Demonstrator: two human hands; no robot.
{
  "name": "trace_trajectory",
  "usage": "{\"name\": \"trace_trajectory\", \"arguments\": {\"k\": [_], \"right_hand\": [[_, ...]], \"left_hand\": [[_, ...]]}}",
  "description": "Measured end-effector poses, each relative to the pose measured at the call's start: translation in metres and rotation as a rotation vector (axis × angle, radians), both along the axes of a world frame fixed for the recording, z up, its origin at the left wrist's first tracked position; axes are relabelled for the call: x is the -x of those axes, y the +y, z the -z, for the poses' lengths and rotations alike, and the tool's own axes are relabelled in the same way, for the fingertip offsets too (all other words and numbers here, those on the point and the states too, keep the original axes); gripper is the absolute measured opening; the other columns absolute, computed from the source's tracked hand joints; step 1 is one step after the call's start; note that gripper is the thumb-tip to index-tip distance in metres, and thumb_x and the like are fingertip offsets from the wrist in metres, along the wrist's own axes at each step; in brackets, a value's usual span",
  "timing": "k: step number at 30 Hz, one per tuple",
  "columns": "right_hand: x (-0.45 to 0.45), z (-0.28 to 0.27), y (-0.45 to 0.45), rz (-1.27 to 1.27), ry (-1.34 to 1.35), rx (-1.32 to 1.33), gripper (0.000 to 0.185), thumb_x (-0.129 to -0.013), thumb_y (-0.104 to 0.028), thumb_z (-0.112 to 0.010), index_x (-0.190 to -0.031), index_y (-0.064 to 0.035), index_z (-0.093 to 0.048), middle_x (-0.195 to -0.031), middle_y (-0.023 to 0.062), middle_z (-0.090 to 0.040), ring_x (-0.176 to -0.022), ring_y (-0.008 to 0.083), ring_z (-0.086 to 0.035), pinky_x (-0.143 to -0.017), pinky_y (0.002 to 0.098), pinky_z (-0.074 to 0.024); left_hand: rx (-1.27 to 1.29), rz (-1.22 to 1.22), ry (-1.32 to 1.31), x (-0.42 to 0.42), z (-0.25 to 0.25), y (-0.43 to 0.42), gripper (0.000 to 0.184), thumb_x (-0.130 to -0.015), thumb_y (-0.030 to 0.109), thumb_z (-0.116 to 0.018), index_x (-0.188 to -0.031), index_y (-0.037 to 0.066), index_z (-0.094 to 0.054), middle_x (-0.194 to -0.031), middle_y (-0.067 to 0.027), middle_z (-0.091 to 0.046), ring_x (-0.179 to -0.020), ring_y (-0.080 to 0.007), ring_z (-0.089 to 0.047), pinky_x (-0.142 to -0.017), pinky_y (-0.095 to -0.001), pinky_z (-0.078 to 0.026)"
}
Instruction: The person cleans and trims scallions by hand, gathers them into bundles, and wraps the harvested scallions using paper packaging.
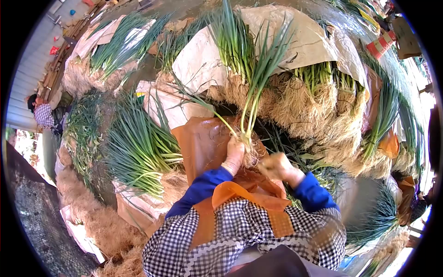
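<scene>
My left hand (234,154) is closed around the base of a few green onions (249,111), which stand upright with one stalk leaning off to the left. Their pale, stringy roots (250,154) hang down on the right side of that hand. Beside the roots is my right hand (278,167), its fingers curled in and slightly blurred; whether they pinch root strands is hidden. Under both hands lies an orange-brown plastic apron (203,138), spread over my lap.
A pile of green onions (138,152) lies on the left. Ahead, rooty bundles (318,106) lie under a beige sheet (295,32). More onions (376,214) are on the right. Another person (44,114) is at the far left, near brown root heaps (106,226).
</scene>
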State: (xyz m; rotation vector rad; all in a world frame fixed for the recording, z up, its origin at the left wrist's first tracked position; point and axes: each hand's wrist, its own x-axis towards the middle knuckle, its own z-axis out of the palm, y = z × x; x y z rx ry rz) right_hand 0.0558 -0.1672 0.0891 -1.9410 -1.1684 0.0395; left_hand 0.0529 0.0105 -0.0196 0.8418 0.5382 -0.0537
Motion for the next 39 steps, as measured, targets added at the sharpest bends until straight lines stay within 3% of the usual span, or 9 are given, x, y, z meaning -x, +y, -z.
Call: {"name": "trace_trajectory", "arguments": {"k": [5,7,13,23,27,29,31,34,39], "right_hand": [[-0.028,-0.052,-0.028,0.188,0.514,1.568,0.049,-0.084,-0.05,-0.055,-0.095,-0.0033,-0.067,-0.092,0.0135,-0.067,-0.089,0.019,-0.064,-0.077,0.0277,-0.0479],[-0.036,-0.007,-0.032,0.439,0.765,0.346,0.055,-0.084,-0.054,-0.053,-0.097,-0.0022,-0.065,-0.086,0.0124,-0.066,-0.079,0.0197,-0.063,-0.071,0.0279,-0.0473],[-0.058,0.076,0.045,0.362,1.091,-0.177,0.028,-0.091,-0.028,-0.057,-0.099,-0.0037,-0.066,-0.074,0.0014,-0.064,-0.066,0.0101,-0.057,-0.063,0.0216,-0.0468],[-0.014,0.005,-0.015,-0.15,0.443,1.129,0.063,-0.085,-0.062,-0.04,-0.1,-0.0068,-0.064,-0.083,0.0146,-0.064,-0.081,0.0279,-0.062,-0.074,0.0368,-0.0472],[-0.044,0.007,0.011,0.324,0.567,0.414,0.051,-0.083,-0.055,-0.051,-0.097,-0.0083,-0.064,-0.083,0.0145,-0.065,-0.078,0.0283,-0.063,-0.07,0.0363,-0.0482],[-0.046,0.014,0.039,0.288,0.494,0.432,0.04,-0.082,-0.046,-0.059,-0.097,-0.0098,-0.066,-0.078,0.0123,-0.065,-0.075,0.0278,-0.063,-0.068,0.0336,-0.0492],[-0.043,0.075,0.044,0.329,0.46,0.198,0.035,-0.085,-0.041,-0.056,-0.096,-0.0094,-0.066,-0.077,0.0111,-0.065,-0.074,0.0247,-0.063,-0.069,0.0302,-0.0496],[-0.019,0.054,0.036,-0.074,0.351,0.202,0.021,-0.088,-0.023,-0.054,-0.086,-0.0041,-0.062,-0.071,0.0087,-0.061,-0.072,0.0202,-0.061,-0.07,0.0289,-0.0493],[-0.001,-0.039,-0.013,-0.226,1.249,0.576,0.035,-0.086,-0.037,-0.058,-0.091,-0.0028,-0.064,-0.08,0.0103,-0.065,-0.075,0.0183,-0.062,-0.071,0.0293,-0.0481]], "left_hand": [[-0.228,0.167,-0.143,0.003,-0.012,0.001,0.02,-0.092,0.016,-0.051,-0.107,0.003,-0.052,-0.081,-0.0036,-0.059,-0.067,-0.0128,-0.057,-0.057,-0.024,-0.048],[-0.309,0.239,-0.124,0.004,-0.023,-0.007,0.019,-0.092,0.016,-0.05,-0.107,0.003,-0.052,-0.082,-0.0034,-0.059,-0.068,-0.0127,-0.057,-0.059,-0.0241,-0.048],[-0.345,0.088,-0.246,0.007,-0.023,-0.01,0.028,-0.082,-0.003,-0.056,-0.109,0.003,-0.054,-0.091,-0.0023,-0.06,-0.081,-0.0107,-0.055,-0.074,-0.022,-0.046],[-0.014,0.053,-0.216,0.002,0.018,0.006,0.013,-0.087,0.005,-0.053,-0.1,0.005,-0.052,-0.075,-0.0038,-0.055,-0.059,-0.0131,-0.052,-0.05,-0.0258,-0.046],[-0.832,0.078,-0.298,0.007,-0.03,-0.013,0.021,-0.086,0.002,-0.053,-0.107,0.004,-0.05,-0.074,-0.004,-0.056,-0.061,-0.0118,-0.054,-0.055,-0.0235,-0.047],[0.153,-0.025,-0.143,0.003,-0.002,-0.012,0.022,-0.086,0.001,-0.053,-0.108,0.004,-0.054,-0.089,-0.0037,-0.059,-0.081,-0.0102,-0.055,-0.068,-0.0224,-0.047],[-0.651,0.11,-0.307,0.005,-0.014,-0.008,0.024,-0.083,-0.002,-0.054,-0.107,0.004,-0.055,-0.09,-0.0038,-0.059,-0.077,-0.0107,-0.055,-0.067,-0.0228,-0.048],[0.218,0.007,-0.121,0.0,0.011,0.005,0.027,-0.08,-0.005,-0.056,-0.106,0.004,-0.055,-0.087,-0.0034,-0.059,-0.075,-0.0104,-0.055,-0.067,-0.0228,-0.048],[-0.092,0.121,-0.037,-0.007,-0.019,0.023,0.024,-0.079,-0.002,-0.06,-0.102,0.005,-0.057,-0.079,-0.0009,-0.058,-0.066,-0.0105,-0.056,-0.06,-0.0237,-0.048]]}}
